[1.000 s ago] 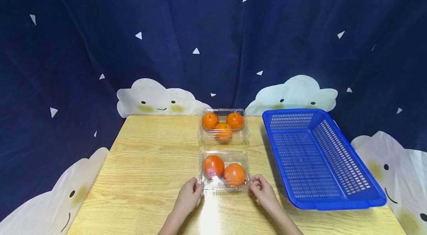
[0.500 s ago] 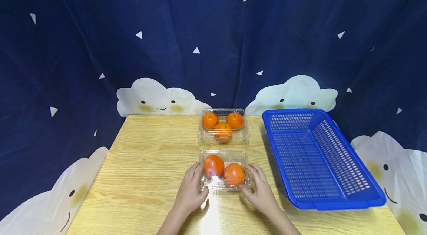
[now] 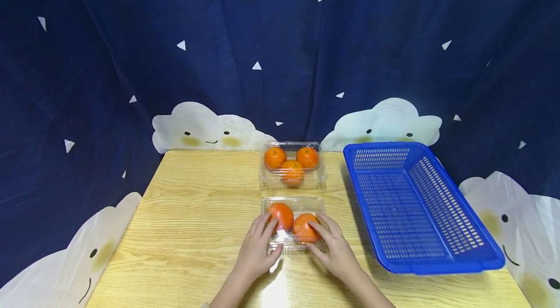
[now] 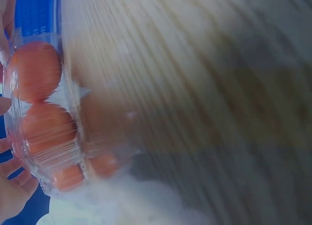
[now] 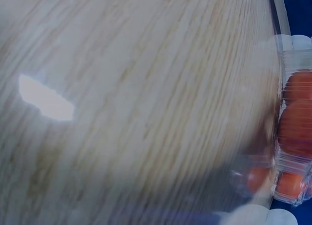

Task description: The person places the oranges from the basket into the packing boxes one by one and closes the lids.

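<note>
A clear plastic clamshell box (image 3: 293,202) with two large orange-red round fruits (image 3: 282,214) lies on the table in front of me. My left hand (image 3: 258,252) is over its near left corner, fingers spread on the box above the left fruit, thumb by the front edge. Mirroring it on the right, my right hand (image 3: 337,252) has its fingers over the other fruit (image 3: 306,228) and its thumb at the front rim. In the left wrist view, fingers (image 4: 17,176) show beside the box. The right wrist view catches the fruits (image 5: 297,130) at its edge.
Behind stands a second clear box (image 3: 269,182) with three smaller oranges (image 3: 292,172). A blue slotted plastic basket (image 3: 393,211) is at the right of the wooden table (image 3: 188,211). A dark blue curtain (image 3: 218,55) with clouds hangs at the back.
Both hands have moved from the near corners of the front box, first up along its sides, then inward over its top. The boxes and basket stay in place.
</note>
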Demonstrator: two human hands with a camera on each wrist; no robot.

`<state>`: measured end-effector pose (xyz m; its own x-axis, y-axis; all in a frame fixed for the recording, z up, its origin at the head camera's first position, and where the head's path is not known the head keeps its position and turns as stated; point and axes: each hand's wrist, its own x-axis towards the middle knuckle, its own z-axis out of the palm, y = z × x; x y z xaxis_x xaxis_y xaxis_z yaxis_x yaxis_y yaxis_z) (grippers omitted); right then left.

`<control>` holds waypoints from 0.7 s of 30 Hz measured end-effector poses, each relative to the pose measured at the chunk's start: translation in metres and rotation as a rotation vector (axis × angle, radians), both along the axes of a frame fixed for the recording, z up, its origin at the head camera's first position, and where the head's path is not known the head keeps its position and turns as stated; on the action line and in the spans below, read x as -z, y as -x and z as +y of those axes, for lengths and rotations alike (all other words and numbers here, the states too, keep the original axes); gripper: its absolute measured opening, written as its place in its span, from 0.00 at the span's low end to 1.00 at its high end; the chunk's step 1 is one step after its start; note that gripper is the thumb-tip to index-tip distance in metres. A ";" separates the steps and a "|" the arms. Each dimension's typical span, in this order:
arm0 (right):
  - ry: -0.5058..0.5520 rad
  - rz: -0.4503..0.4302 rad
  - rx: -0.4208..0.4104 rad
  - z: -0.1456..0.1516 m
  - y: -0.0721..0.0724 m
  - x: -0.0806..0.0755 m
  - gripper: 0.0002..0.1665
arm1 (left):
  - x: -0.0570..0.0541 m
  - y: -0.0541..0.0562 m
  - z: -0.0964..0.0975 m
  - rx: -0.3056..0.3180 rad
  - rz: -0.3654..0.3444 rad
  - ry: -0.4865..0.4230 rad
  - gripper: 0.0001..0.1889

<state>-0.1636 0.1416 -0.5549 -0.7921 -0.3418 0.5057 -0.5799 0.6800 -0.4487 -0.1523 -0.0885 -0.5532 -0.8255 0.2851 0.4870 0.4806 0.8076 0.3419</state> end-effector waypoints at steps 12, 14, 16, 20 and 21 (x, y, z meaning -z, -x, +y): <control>-0.006 0.039 -0.008 -0.002 0.000 0.001 0.32 | 0.004 0.001 0.002 0.003 0.006 -0.034 0.31; -0.003 0.038 -0.009 -0.002 0.001 0.001 0.31 | 0.004 0.002 0.002 0.001 0.007 -0.031 0.30; 0.000 0.034 -0.009 -0.002 0.003 0.001 0.31 | 0.004 0.004 0.002 0.002 0.003 -0.031 0.30; 0.007 0.029 -0.008 -0.001 0.007 0.002 0.31 | 0.004 0.007 0.003 0.006 0.003 -0.035 0.30; 0.011 0.030 -0.010 -0.001 0.008 0.002 0.31 | 0.004 0.008 0.003 0.006 0.004 -0.036 0.30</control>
